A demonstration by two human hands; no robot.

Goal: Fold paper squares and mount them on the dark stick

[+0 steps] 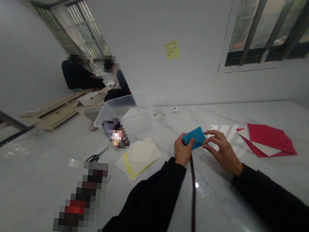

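Note:
A small piece of folded blue paper [197, 137] is held up above the marble-patterned table. My left hand [183, 149] grips its left side, with the thumb pressed on the face toward me. At the paper's right corner, my right hand [223, 150] pinches the edge between thumb and fingertips. One corner of the paper points up and away from me. Below my left hand a dark cord [193, 196] runs down toward the bottom of the view.
Red and white sheets [274, 140] lie to the right. On the left are cream and yellow papers [142, 155], scissors [94, 157] and a clear plastic bin [127, 115]. A white adapter [174, 109] sits near the wall. Two people [78, 74] sit farther back.

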